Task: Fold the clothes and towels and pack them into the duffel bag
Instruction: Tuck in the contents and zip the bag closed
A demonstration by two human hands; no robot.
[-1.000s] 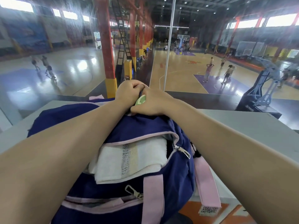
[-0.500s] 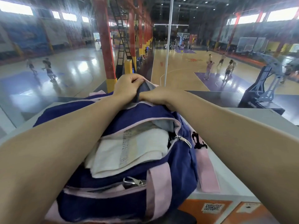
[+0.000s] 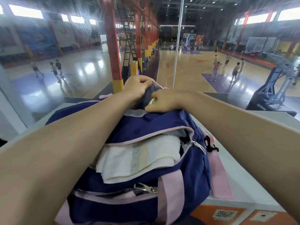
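The big navy fabric duffel bag with pink trim lies on the white table top, stretching from my two hands back toward my body. I judge it soft and rather light: the cloth will sag and fold wherever I pull, so the firm places to hold are the trim of an opening and the wide pink straps.

Near my elbows, well behind the grip, a folded white towel with a pale stripe sticks out of the open main zip. It looks thick and loose, and may slip out if the bag tips.

My left hand is closed on a grey flap of fabric at the far end pocket, pinching it upward. My right hand, just beside it, curls around a small green and white object.

I cannot tell what this object is; my fingers hide most of it. The inside of the end pocket is also hidden.
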